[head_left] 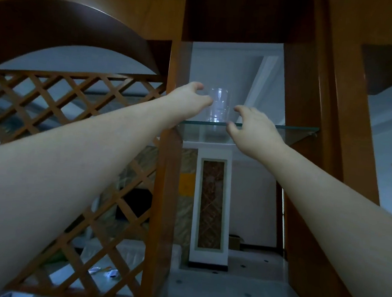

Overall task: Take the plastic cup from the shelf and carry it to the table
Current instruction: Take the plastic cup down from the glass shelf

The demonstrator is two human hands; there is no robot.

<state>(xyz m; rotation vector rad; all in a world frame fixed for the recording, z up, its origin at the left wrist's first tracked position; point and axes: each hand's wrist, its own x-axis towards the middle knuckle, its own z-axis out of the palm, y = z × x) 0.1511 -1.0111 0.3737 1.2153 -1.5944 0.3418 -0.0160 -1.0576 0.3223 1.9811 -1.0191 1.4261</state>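
Note:
A clear plastic cup stands upright on a glass shelf set between two wooden posts, above eye level. My left hand is raised at the cup's left side, fingers curled and apart, its fingertips at or just short of the cup wall. My right hand is spread at the shelf's front edge, just right of the cup and a little lower, holding nothing. Both arms reach up and forward.
A wooden post stands left of the shelf, with a lattice screen beyond it. Another thick wooden post bounds the shelf on the right. Behind the shelf I see a white pillar and a pale floor.

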